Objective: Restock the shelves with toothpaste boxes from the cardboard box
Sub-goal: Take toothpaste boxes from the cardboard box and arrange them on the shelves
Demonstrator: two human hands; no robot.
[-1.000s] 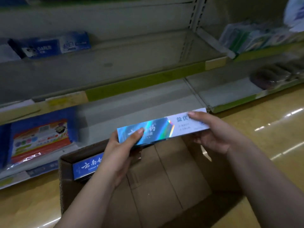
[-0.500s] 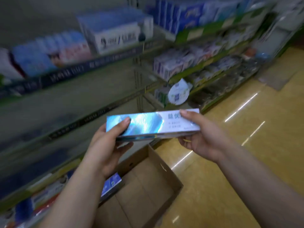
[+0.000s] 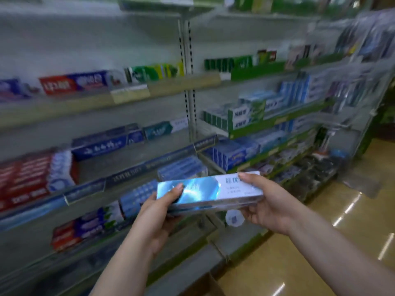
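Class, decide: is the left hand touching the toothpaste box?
Touching. The head view shows the left hand gripping the toothpaste box at its left end, thumb lying on its shiny front.

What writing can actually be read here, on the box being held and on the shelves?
"益优": on the white end of the toothpaste box gripped by the left hand and the right hand; the thumb hides what follows.
Small print under it: too blurred.
White characters on the dark blue box: too blurred.
Green-and-white boxes, red boxes, shelf-edge strips: too blurred.
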